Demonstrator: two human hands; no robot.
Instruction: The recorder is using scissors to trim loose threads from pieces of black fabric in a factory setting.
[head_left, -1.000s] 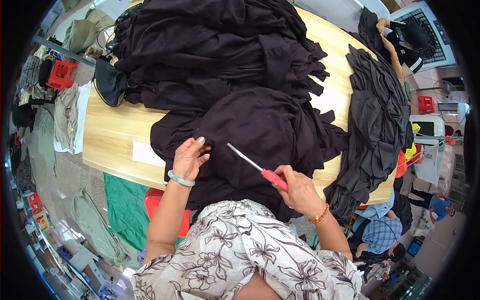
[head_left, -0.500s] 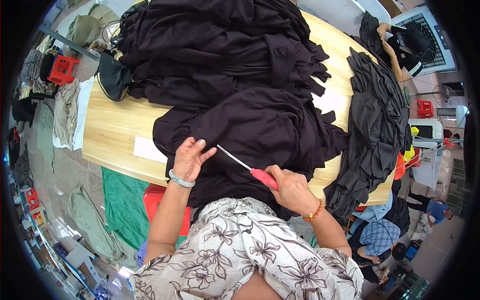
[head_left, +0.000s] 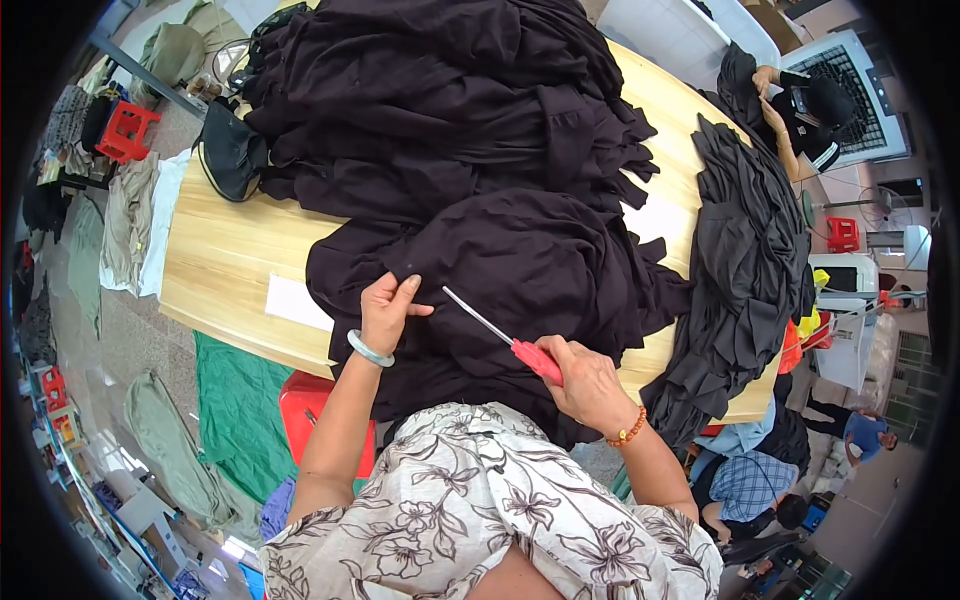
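My right hand (head_left: pixel 588 385) is wrapped round the red handle of a screwdriver-like tool (head_left: pixel 482 317). Its straight, thin metal shaft slants up and left over dark cloth, the tip short of my left hand. My left hand (head_left: pixel 385 315), with a pale bangle at the wrist, rests at the left part of that cloth, thumb and forefinger apart. Under both hands a dark, nearly black garment (head_left: pixel 520 245) lies bunched at the near table edge. I cannot tell whether the fingertips of my left hand press on it.
A big heap of dark garments (head_left: pixel 420 110) covers the far side of the wooden table (head_left: pixel 215 265). Black cloth (head_left: pixel 745 235) is piled along the right. A white paper (head_left: pixel 298 302) lies left. A red stool (head_left: pixel 300 405) stands below; a co-worker (head_left: pixel 810 110) handles black cloth at far right.
The tool and my right hand have shifted slightly right and down. My left hand has turned a little, its fingers still on or over the cloth. The whole view has tilted slightly.
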